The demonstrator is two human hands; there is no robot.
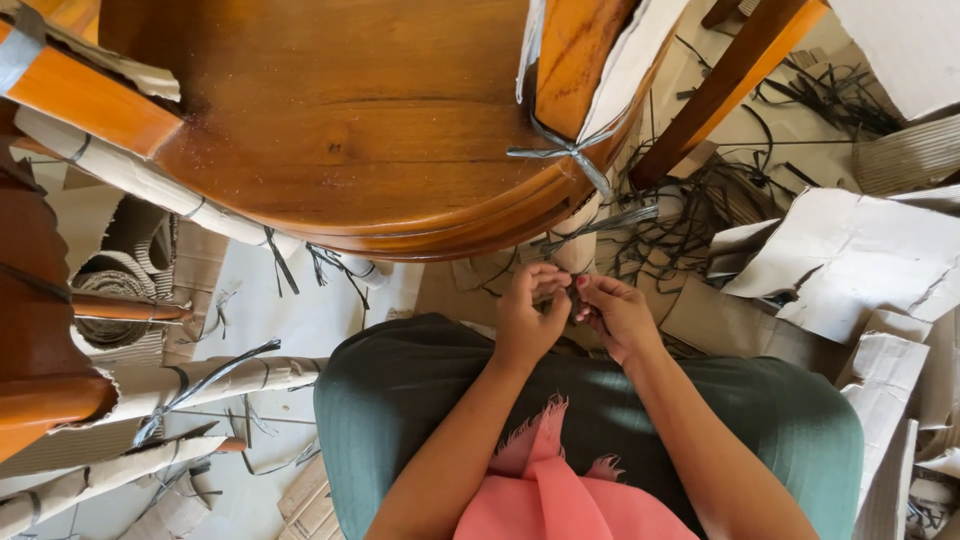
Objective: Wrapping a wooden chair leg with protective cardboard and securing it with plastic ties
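My left hand [528, 318] and my right hand [617, 314] are held close together in front of my knees, fingertips pinched around a thin dark strap [580, 300]. The strap piece between them is mostly hidden by my fingers. Just above my hands stands a chair leg wrapped in cardboard [580, 245], bound with grey straps. A round wooden chair seat [340, 130] fills the view above, lying upside down or tilted, with another wrapped leg [590, 60] tied by a knotted grey strap [565, 152].
Torn cardboard sheets [850, 260] lie at the right, with a tangle of cut dark straps [690, 215] on the tiled floor. Cardboard-wrapped wooden legs [150, 385] and a corrugated roll [115, 290] lie at the left. My lap is covered in green cloth [400, 400] and a pink scarf [550, 500].
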